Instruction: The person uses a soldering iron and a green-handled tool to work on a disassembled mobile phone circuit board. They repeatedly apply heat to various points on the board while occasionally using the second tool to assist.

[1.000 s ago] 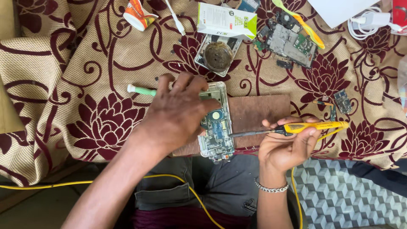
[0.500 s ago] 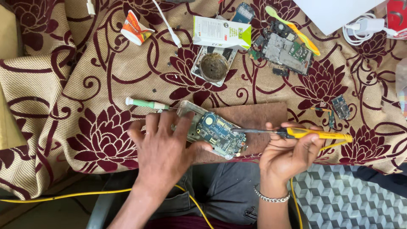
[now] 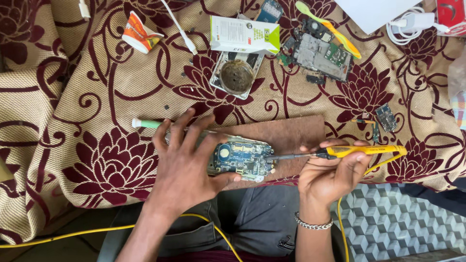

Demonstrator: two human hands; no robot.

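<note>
My left hand (image 3: pixel 187 162) presses down on an opened phone with a blue circuit board (image 3: pixel 240 157), which lies on a brown wooden board (image 3: pixel 286 133). My right hand (image 3: pixel 332 172) grips a yellow-handled soldering iron (image 3: pixel 361 151) like a pen. Its metal tip touches the right edge of the circuit board. A yellow cord (image 3: pixel 340 228) runs down from the iron past my right wrist, which wears a bead bracelet.
On the flowered cloth (image 3: pixel 97 111) lie a green-tipped tool (image 3: pixel 145 123), a round tin on a tray (image 3: pixel 236 75), a white and green box (image 3: pixel 245 34), another circuit board (image 3: pixel 323 53), a yellow toothbrush (image 3: pixel 330 26), a crumpled paper cup (image 3: pixel 138 34) and white cables (image 3: pixel 407 22).
The phone has been turned from upright to lying sideways under my left hand. The iron's tip has come in against the board's right edge. The view has shifted slightly.
</note>
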